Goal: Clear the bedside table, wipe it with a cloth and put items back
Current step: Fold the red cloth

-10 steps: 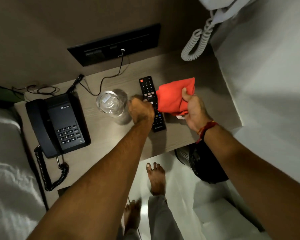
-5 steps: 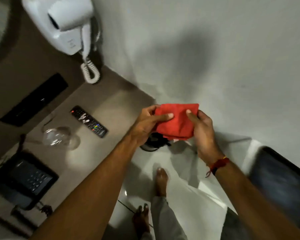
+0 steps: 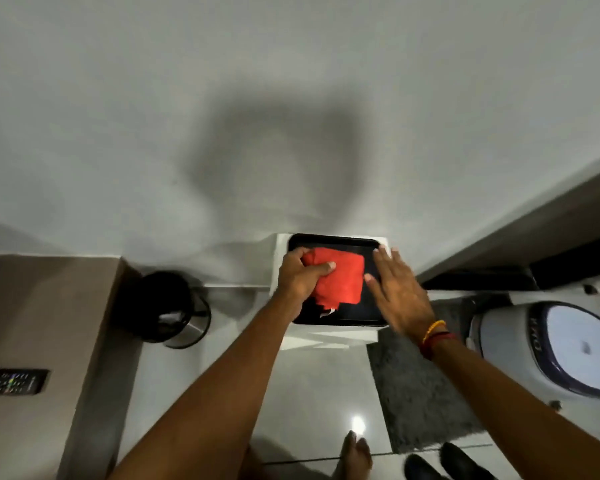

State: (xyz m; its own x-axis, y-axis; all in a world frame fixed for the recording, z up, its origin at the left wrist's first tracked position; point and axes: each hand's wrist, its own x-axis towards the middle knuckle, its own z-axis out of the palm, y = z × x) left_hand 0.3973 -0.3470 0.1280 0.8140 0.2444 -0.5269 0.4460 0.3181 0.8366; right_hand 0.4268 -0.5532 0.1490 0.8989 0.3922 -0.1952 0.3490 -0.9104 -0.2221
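The red cloth (image 3: 340, 278) is looking soft, matt and creased, lying on a smooth, glossy black tray (image 3: 369, 308). The floor (image 3: 312, 393) is shining like polished tile, the grey mat (image 3: 416, 386) is looking rough, and the bin (image 3: 184, 327) is showing brushed metal.

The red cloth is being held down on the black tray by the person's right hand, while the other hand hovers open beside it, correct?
Not quite: in the head view the left hand grips the red cloth on the black tray; the right hand is the open one beside it.
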